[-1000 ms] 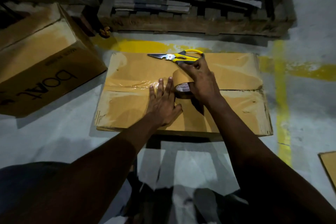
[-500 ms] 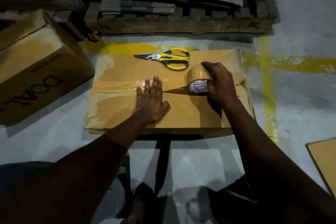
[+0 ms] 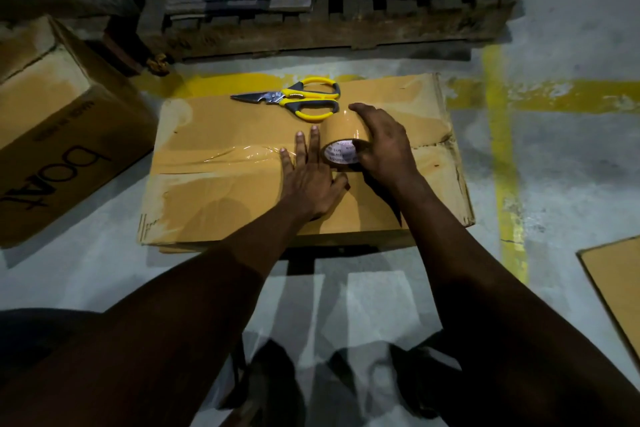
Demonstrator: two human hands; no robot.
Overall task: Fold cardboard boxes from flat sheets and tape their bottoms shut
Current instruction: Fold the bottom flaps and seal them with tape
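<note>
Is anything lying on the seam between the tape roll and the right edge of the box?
Nothing visible. The seam right of the tape roll is bare where it shows, though the right hand holding the roll covers part of it. The scissors lie on the far flap, off the seam.

Scissors (image 3: 287,100) obstruct the far flap of the box (image 3: 214,204); near-left flap (bare cardboard) leaves passing room.

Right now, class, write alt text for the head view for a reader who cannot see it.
A person's left hand lies flat on a cardboard box at its taped seam while the right hand grips a tape roll standing on the seam. Yellow-handled scissors lie on the box's far side; a second box lies to the left.
</note>
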